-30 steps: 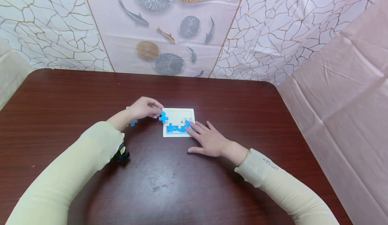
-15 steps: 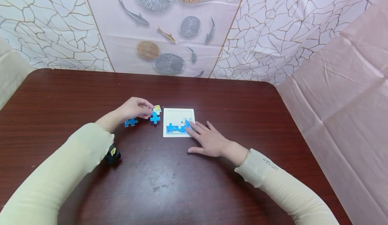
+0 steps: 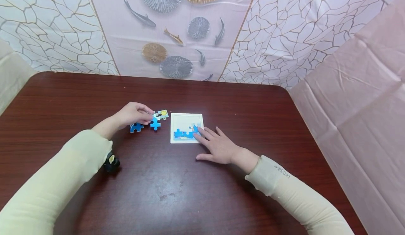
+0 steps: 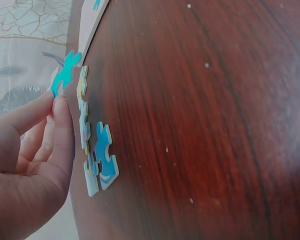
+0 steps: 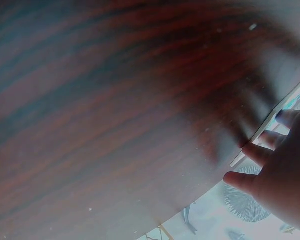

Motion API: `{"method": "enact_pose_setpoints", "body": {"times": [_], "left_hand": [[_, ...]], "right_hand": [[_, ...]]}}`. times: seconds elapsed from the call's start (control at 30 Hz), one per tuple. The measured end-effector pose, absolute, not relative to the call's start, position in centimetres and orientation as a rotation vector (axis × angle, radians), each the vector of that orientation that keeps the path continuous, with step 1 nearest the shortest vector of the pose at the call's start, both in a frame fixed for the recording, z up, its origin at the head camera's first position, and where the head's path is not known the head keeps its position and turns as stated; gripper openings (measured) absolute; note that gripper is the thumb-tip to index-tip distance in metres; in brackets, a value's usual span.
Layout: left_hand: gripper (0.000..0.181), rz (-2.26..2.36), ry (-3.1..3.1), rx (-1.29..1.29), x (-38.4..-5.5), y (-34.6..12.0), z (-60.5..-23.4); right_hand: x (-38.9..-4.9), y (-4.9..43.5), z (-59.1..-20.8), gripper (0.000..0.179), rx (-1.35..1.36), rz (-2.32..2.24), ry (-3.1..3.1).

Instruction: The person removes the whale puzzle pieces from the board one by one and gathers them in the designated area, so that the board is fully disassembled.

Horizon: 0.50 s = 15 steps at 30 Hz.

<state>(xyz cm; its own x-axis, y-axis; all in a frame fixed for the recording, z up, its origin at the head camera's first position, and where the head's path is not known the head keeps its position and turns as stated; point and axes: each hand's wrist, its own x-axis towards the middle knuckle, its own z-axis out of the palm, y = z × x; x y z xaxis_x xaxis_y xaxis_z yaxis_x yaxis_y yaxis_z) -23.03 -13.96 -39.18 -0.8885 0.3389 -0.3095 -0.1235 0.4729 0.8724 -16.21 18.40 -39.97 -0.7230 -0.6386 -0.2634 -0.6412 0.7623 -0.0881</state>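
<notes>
Between thumb and fingertips, my left hand pinches a blue puzzle piece, raised over the table left of the white puzzle tray. The left wrist view shows the same puzzle piece at the fingertips. Below it lie loose pieces, among them a blue piece and one with a yellow sun. Fitted blue pieces line the tray's lower part. My right hand rests with fingers spread, fingertips on the tray's right edge and partly covering the pieces there.
The dark wooden table extends around the tray. A black wrist device sits below the left sleeve. A patterned cloth hangs behind the table's back edge.
My left hand has drawn the blue puzzle piece leftward, from over the tray's left edge to above the loose pieces. The sun piece has come into sight. My right hand stays put.
</notes>
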Motion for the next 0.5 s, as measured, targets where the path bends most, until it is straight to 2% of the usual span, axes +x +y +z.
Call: {"method": "enact_pose_setpoints", "body": {"times": [0.5], "left_hand": [[0.038, 1.348, 2.280, 0.143, -23.02, -14.89, -39.32]], "right_hand": [[-16.15, 18.44, -39.92, 0.079, -0.997, 0.005, 2.681]]}}
